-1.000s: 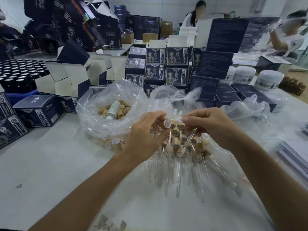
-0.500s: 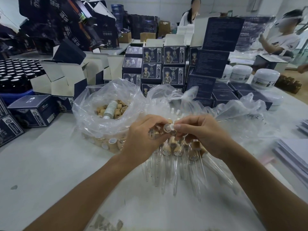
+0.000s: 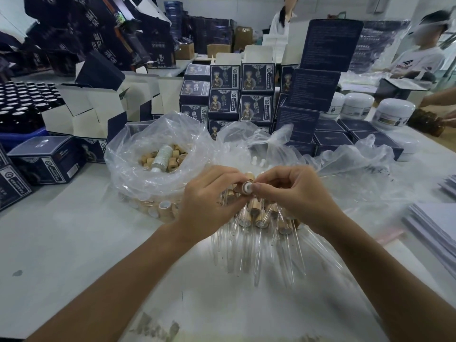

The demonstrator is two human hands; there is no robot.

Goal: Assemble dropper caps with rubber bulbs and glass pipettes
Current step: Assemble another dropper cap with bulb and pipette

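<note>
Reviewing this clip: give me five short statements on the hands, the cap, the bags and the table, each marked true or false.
1. Both hands meet on one cap. True: the left hand grips it and the right hand pinches at its white end.
2. The open plastic bag at left holds only glass pipettes. False: it holds wooden caps and a small white bottle.
3. Assembled droppers lie under the hands, glass tubes pointing toward the camera. True.
4. The right hand rests flat on the table. False: it is raised, fingers curled at the cap.
5. White jars stand at the far right. True.
</note>
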